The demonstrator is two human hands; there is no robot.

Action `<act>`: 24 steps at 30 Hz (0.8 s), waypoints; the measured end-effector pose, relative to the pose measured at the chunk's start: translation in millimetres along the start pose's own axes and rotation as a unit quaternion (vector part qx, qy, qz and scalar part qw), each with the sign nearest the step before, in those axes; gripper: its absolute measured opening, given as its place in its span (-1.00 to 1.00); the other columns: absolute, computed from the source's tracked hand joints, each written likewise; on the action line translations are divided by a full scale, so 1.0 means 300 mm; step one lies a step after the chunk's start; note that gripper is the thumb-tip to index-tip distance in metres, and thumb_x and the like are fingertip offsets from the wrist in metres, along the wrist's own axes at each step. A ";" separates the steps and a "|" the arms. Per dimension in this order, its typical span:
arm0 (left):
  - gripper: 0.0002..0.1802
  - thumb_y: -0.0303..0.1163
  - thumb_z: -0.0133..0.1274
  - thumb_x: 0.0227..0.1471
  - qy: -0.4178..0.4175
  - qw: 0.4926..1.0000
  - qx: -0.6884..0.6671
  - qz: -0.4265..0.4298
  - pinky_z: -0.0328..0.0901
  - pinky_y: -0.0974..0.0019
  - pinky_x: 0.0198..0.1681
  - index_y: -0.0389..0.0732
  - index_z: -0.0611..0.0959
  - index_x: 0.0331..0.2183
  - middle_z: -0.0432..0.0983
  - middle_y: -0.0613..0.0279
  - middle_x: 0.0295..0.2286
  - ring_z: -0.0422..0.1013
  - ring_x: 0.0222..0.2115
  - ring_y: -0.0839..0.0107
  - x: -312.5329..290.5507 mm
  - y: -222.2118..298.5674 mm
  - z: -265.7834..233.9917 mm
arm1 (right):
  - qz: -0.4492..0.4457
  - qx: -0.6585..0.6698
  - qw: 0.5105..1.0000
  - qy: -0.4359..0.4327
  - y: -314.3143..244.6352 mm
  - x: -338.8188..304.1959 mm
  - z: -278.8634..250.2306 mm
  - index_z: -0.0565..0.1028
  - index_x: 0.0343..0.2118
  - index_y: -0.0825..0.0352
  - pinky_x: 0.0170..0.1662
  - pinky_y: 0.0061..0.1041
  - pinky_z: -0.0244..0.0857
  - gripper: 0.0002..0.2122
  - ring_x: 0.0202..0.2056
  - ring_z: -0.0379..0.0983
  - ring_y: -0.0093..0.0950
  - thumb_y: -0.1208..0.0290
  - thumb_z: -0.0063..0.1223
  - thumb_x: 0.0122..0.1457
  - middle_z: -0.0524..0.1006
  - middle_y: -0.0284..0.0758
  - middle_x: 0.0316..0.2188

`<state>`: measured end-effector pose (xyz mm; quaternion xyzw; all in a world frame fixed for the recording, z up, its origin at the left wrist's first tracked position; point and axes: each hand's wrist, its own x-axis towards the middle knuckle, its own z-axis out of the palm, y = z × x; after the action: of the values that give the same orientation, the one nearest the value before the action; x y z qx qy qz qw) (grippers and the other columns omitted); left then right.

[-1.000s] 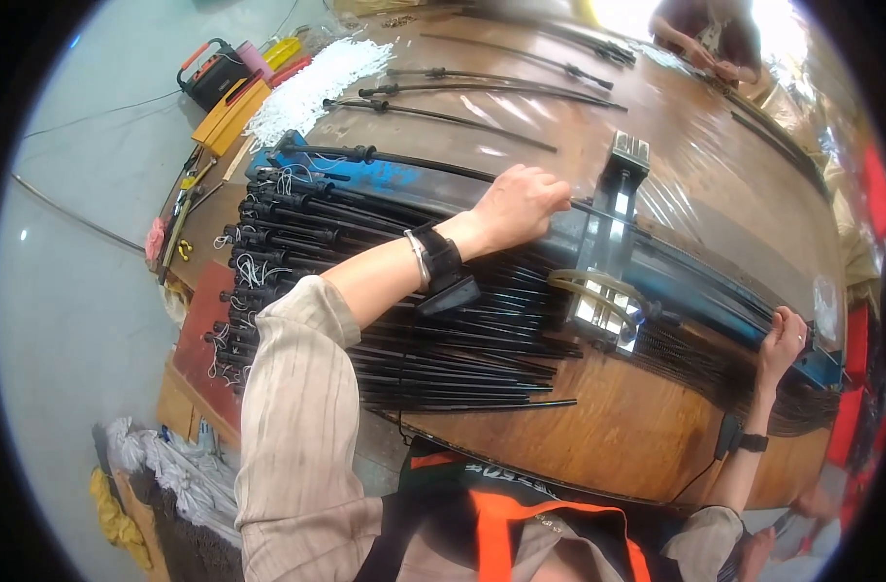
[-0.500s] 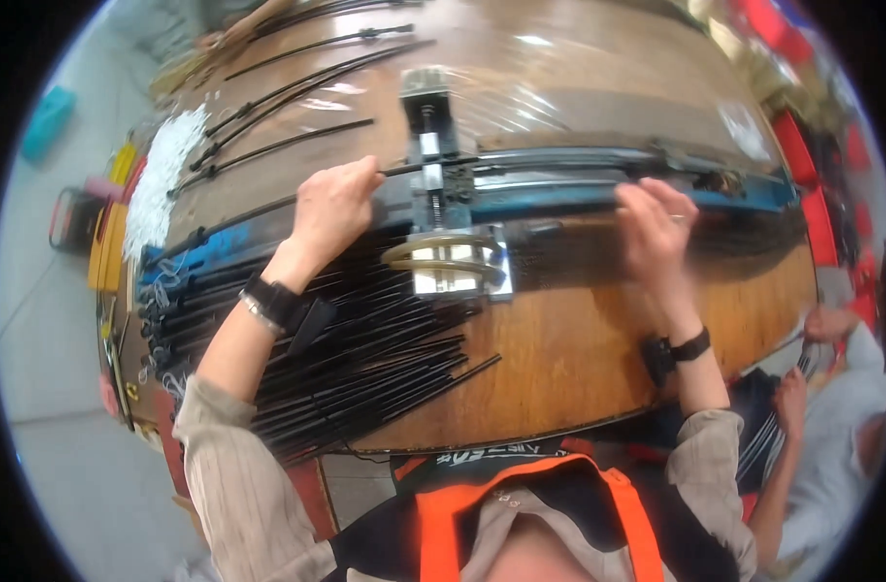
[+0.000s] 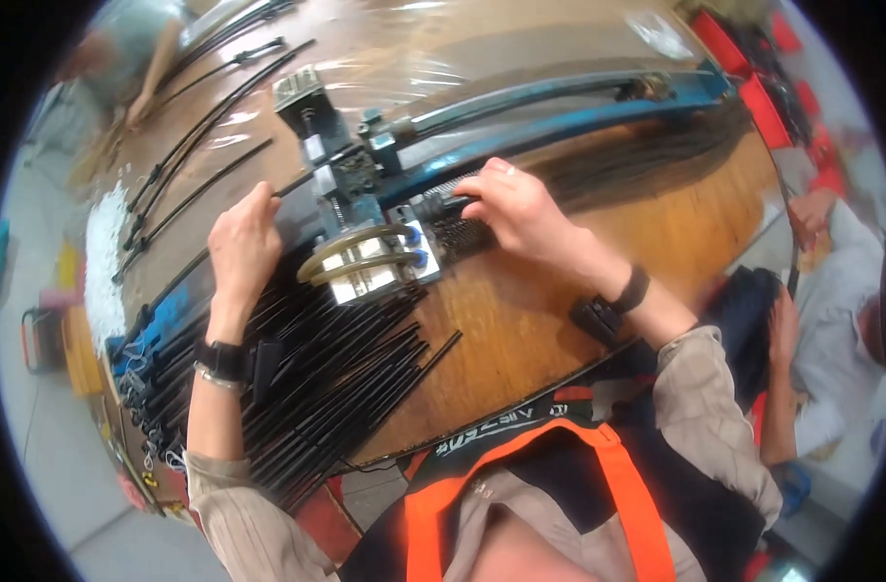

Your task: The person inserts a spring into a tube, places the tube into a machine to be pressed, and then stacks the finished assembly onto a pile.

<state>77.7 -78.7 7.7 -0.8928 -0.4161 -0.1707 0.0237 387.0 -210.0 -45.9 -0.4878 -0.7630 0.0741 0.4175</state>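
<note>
My left hand [image 3: 246,247] is closed, its fingers pinching a thin black rod [image 3: 295,184] that runs right into a metal clamping fixture [image 3: 338,179]. Curved amber hoses [image 3: 360,241] loop over the silver block [image 3: 365,281] at the fixture's near end. My right hand [image 3: 516,206] has its fingers curled at the end of a short black handle [image 3: 431,208] beside that block; its fingertips partly cover the handle's end. Below my left hand lies a thick pile of black rods [image 3: 336,388].
A blue rail [image 3: 559,131] stretches right from the fixture. More black rods [image 3: 196,199] lie on the far left beside a heap of white pieces [image 3: 105,267]. Red bins [image 3: 763,110] stand at the right. Other people sit at the far left and right [image 3: 836,339].
My right hand has moved left to the handle beside the fixture. My left hand stays closed on the rod. The whole view has turned, with the fixture now further left.
</note>
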 end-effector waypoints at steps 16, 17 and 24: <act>-0.84 -0.35 0.09 0.05 0.238 0.932 0.250 0.114 0.19 0.15 -0.25 -0.01 0.58 -0.25 0.51 0.36 -0.45 0.43 -0.36 0.31 -0.121 -0.278 -0.078 | -0.124 -0.166 0.964 -0.165 -0.058 -0.145 0.018 0.45 -0.45 0.36 -0.35 -0.32 0.25 -0.78 -0.38 0.35 -0.31 0.57 0.21 -0.23 0.41 -0.29 -0.46; -0.88 -0.36 0.11 0.04 0.194 0.948 0.239 0.075 0.15 0.17 -0.23 -0.01 0.59 -0.30 0.52 0.36 -0.42 0.41 -0.33 0.34 -0.213 -0.233 -0.077 | -0.115 -0.170 0.967 -0.152 -0.058 -0.143 0.016 0.44 -0.45 0.33 -0.34 -0.34 0.27 -0.79 -0.36 0.36 -0.30 0.54 0.20 -0.22 0.41 -0.30 -0.47; -0.82 -0.30 0.22 -0.09 -0.008 0.999 0.040 -0.015 0.16 0.20 -0.31 -0.08 0.54 -0.44 0.38 0.30 -0.47 0.33 -0.38 0.28 -0.611 0.224 -0.050 | -0.116 -0.184 0.967 -0.132 -0.083 -0.092 0.052 0.43 -0.44 0.26 -0.33 -0.33 0.31 -0.84 -0.33 0.36 -0.27 0.54 0.14 -0.12 0.40 -0.31 -0.48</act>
<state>14.8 -259.8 -30.9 -0.8863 -0.4359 -0.1469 0.0534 363.9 -240.4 -58.7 -0.4507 -0.8630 -0.0530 0.2221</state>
